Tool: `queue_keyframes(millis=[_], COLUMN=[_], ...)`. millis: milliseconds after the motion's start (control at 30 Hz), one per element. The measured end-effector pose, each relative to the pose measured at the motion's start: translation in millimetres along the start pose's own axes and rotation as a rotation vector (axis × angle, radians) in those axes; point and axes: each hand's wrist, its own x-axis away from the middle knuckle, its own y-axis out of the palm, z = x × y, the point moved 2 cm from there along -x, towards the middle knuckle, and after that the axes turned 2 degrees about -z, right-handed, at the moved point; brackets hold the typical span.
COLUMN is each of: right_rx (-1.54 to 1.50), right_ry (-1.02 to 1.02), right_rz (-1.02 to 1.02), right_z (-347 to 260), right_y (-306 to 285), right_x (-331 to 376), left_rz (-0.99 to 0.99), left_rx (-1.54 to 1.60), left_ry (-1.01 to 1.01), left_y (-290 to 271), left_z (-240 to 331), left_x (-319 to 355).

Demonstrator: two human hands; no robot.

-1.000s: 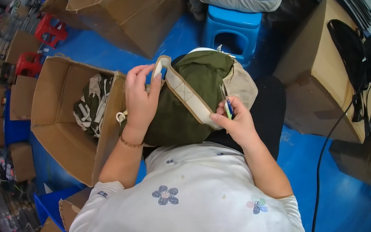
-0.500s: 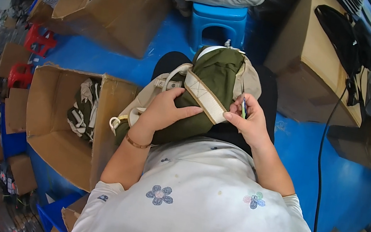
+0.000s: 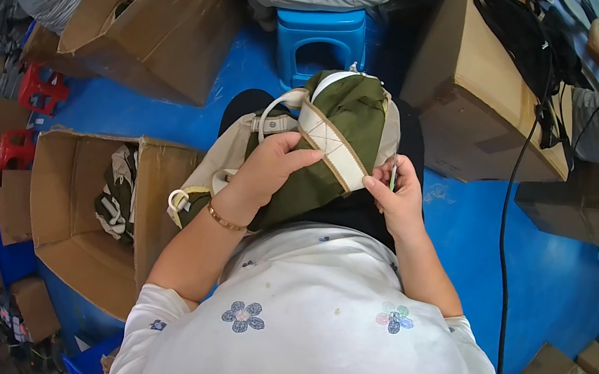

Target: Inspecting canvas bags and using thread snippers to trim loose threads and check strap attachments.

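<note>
Head view: an olive-green bag (image 3: 331,144) with cream webbing lies on the person's lap, in front of a blue plastic stool (image 3: 321,43). The left hand (image 3: 270,170) presses flat on the bag's near side, fingers spread over the cream strap (image 3: 327,144); its grip is wide and pins the bag rather than closing round it. The right hand (image 3: 394,196) sits at the bag's right edge, its grip narrow, pinching a thin green-tipped tool (image 3: 393,175) against the fabric. Left of the bag an open cardboard box (image 3: 72,227) holds more bags.

The likely risk is slippage: the bag is soft and rounded, so it may roll off the lap towards the box if the left palm lifts. The thin tool could also snag the webbing, or slip from so light a pinch.
</note>
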Motion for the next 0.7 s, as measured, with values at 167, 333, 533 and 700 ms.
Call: queue_keyframes(millis=[167,333,533,700], right_rx=[0.032,0.518,0.278,-0.005], right_ry=[-0.019,-0.320,-0.225,-0.091], right_rz=[0.051,0.052,0.109,0.185], right_z=[-2.9,-14.0,-8.4,-16.0], right_y=[-5.1,-5.5,-25.0,-40.0], right_x=[-0.5,-4.6,-17.8,-28.7], left_rz=[-0.091,-0.197,0.241,0.479], left_rx=[0.107,-0.666,-1.309,-1.169], left_ry=[-0.030,0.300,0.745,0.501], left_y=[-2.0,32.2,23.7,-57.1], left_z=[1.6,10.0,31.5,32.7], left_x=[-8.0,-3.3,46.3,89.9])
